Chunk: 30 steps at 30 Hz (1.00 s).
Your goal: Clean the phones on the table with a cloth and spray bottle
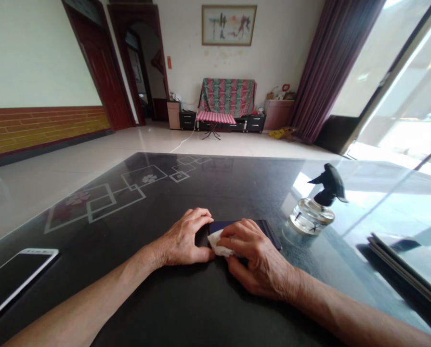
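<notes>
A dark, flat, phone-like device [269,231] lies on the black table, partly covered by my right hand. My right hand [254,253] presses a crumpled white tissue [218,245] onto the left part of its surface, fingers bent over the tissue. At the device's left edge rests my left hand [191,236], its thumb and fingers apart on either side of the corner area, steadying it with the fingertips. A clear spray bottle [312,216] with a black trigger head stands upright to the right of the device.
A white-framed phone [20,274] lies at the table's left. Dark flat items [406,270] are at the right edge. The glossy black table [157,299] bears a square-and-flower pattern. Beyond it stand a small checked table [215,117] and a cloth-covered object [228,96].
</notes>
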{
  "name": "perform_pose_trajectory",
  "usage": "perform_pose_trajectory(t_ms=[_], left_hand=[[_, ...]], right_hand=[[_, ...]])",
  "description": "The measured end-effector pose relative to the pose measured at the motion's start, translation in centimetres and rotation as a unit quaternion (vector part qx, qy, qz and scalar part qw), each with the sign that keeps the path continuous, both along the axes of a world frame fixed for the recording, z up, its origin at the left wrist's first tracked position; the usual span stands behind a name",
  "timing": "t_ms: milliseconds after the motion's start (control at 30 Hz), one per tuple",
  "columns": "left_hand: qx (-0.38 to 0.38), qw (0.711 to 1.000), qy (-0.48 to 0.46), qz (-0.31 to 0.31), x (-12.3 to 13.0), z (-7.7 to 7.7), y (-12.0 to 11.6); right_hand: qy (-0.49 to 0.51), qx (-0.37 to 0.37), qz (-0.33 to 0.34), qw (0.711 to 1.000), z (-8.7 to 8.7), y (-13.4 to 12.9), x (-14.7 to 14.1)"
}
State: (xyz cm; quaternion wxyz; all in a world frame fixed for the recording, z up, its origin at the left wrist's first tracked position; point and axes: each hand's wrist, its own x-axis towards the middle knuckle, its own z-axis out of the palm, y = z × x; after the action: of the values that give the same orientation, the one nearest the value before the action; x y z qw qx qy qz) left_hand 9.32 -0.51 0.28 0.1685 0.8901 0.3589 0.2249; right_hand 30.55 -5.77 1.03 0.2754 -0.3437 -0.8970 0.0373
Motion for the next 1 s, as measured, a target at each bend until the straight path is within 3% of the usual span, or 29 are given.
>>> perform_pose_trajectory(t_ms=[67, 267, 333, 600, 733, 867, 1000], left_hand=[[-0.005, 1.000, 0.003, 0.000, 0.0, 0.1, -0.1], [-0.013, 1.000, 0.013, 0.003, -0.1, 0.4, -0.1], [-0.013, 1.000, 0.016, 0.005, -0.1, 0.3, -0.1], [-0.006, 1.000, 0.008, 0.009, 0.1, 0.1, -0.1], [0.002, 1.000, 0.005, 0.008, 0.1, 0.0, -0.1], [-0.001, 1.000, 0.008, 0.006, 0.0, 0.2, -0.1], [-0.006, 1.000, 0.010, 0.006, -0.1, 0.2, -0.1]], right_hand=[[0.000, 0.019, -0.016, 1.000, 0.1, 0.5, 0.8], [-0.026, 0.068, -0.171, 0.983, -0.1, 2.6, 3.2], [-0.032, 0.065, -0.192, 0.979, -0.2, 2.6, 3.1], [-0.013, -0.017, 0.002, 1.000, 0.0, 0.5, 0.2], [-0.018, -0.023, 0.014, 0.999, 0.0, 0.2, -0.3], [-0.033, 0.022, -0.086, 0.996, 0.0, 1.4, 0.9], [-0.122, 0.051, -0.252, 0.959, 0.5, 3.0, 3.1]])
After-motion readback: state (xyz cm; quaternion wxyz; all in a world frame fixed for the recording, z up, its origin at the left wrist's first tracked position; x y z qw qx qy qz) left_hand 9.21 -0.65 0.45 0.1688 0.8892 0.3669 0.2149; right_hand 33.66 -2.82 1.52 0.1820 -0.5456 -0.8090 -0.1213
